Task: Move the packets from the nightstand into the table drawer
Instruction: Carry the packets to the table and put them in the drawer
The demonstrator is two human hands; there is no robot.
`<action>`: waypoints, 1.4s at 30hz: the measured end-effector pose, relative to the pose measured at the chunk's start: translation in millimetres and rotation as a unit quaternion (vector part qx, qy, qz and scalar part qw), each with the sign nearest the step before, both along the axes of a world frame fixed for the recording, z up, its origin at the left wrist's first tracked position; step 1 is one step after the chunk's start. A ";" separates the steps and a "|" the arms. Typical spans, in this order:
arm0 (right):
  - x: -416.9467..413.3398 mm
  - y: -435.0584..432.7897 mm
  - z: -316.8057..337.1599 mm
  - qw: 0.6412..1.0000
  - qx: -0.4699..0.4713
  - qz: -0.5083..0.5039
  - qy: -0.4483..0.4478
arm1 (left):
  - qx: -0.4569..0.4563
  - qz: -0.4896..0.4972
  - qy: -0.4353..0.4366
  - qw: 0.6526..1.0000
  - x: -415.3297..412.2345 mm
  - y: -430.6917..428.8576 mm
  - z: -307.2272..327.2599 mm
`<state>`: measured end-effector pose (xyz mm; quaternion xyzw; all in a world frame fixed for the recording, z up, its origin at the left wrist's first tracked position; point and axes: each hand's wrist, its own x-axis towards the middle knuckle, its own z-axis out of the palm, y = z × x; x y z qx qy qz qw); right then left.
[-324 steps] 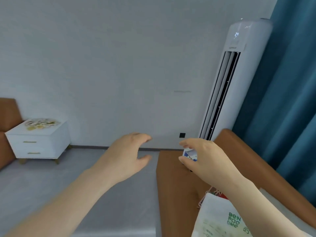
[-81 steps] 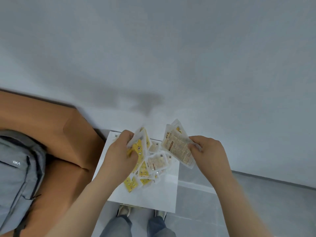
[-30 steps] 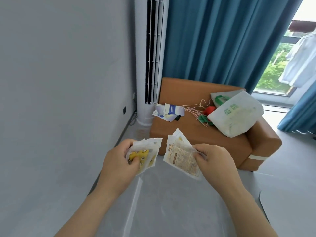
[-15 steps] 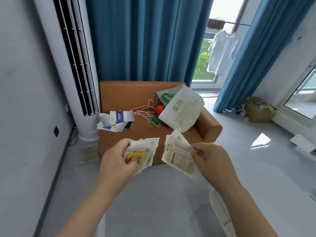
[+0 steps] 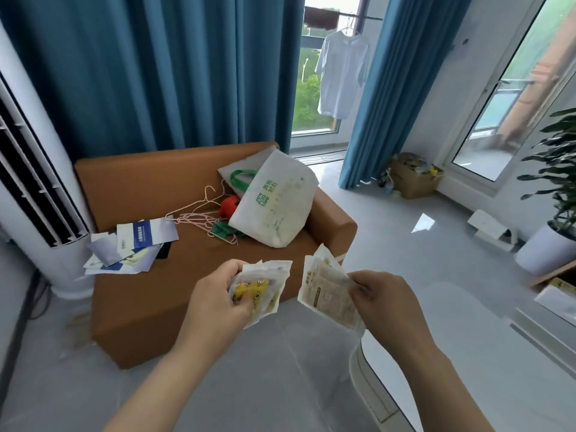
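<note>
My left hand (image 5: 218, 302) grips a small stack of clear packets with yellow print (image 5: 263, 286), held at chest height over the grey floor. My right hand (image 5: 385, 299) pinches a second bunch of packets with brown printed labels (image 5: 325, 294) by their right edge. The two bunches sit side by side with a narrow gap between them. The nightstand is out of view. A white rounded table edge (image 5: 366, 372) shows low at the right; no drawer is visible.
A brown sofa (image 5: 193, 275) stands ahead with papers (image 5: 134, 244), wire hangers and a white tote bag (image 5: 274, 204) on it. A tall white air conditioner (image 5: 34, 194) stands at the left. Blue curtains, a cardboard box (image 5: 414, 176) and a potted plant (image 5: 558, 219) line the right side.
The view has swung right from the wall and nightstand across the room to the sofa and window. Both hands keep hold of their packets in the same pose.
</note>
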<state>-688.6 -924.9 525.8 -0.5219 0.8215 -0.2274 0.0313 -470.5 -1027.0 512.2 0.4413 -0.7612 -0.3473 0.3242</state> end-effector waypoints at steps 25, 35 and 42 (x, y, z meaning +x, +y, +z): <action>-202.8 -187.1 -69.3 0.967 0.056 -0.222 -0.114 | 0.035 -0.216 -0.066 0.973 -270.9 -277.2 -45.0; -283.2 -215.3 -93.1 0.932 0.081 -0.318 -0.154 | 0.067 -0.306 -0.099 0.944 -388.2 -334.7 -72.3; -366.7 -223.5 -100.6 0.915 0.066 -0.356 -0.180 | 0.059 -0.331 -0.116 0.935 -496.0 -348.2 -72.2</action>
